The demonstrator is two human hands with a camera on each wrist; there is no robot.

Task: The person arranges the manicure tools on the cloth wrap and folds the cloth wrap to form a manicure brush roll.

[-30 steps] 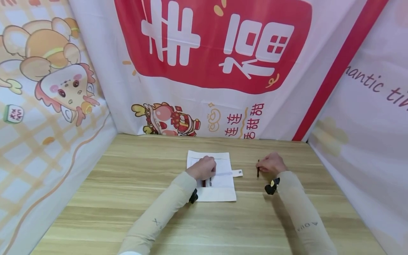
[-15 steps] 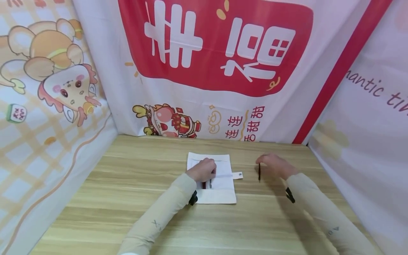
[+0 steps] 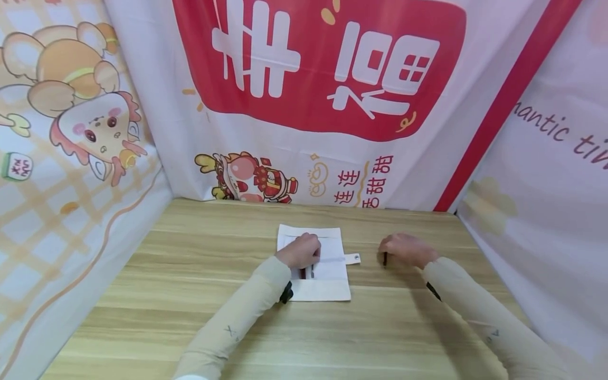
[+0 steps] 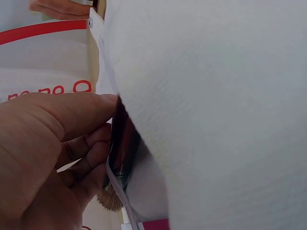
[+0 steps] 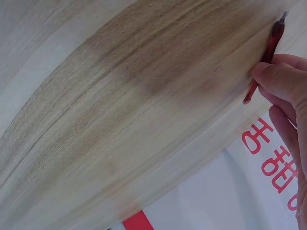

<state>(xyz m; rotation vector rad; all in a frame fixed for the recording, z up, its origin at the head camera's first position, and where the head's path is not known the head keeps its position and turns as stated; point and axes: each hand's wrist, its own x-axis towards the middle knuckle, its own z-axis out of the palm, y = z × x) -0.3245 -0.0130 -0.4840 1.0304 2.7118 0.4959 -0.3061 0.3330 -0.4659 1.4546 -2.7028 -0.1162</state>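
Observation:
A white fabric pouch [image 3: 328, 289] lies unfolded on the table, its snap tab [image 3: 352, 258] to the right. My left hand [image 3: 300, 250] is over the pouch. In the left wrist view, its thumb and fingers pinch a makeup brush [image 4: 122, 143] with a dark handle and brown bristles, at the edge of the white cloth. Dark slim items [image 3: 303, 273] show in the pouch below that hand. To the right, my right hand [image 3: 406, 249] pinches a slim dark-red tool [image 5: 273, 43] with a small metal tip, above the table; its exact kind is unclear.
Both hands work over a wood-grain table [image 3: 214, 316]. A printed cloth [image 3: 323, 169] hangs along its back edge, and more printed cloths stand at the left [image 3: 85, 211] and right [image 3: 537, 227].
My right forearm has swung outward to the right and the hand has turned. The slim tool in it shows shorter now than half a second ago. My left hand stays on the pouch.

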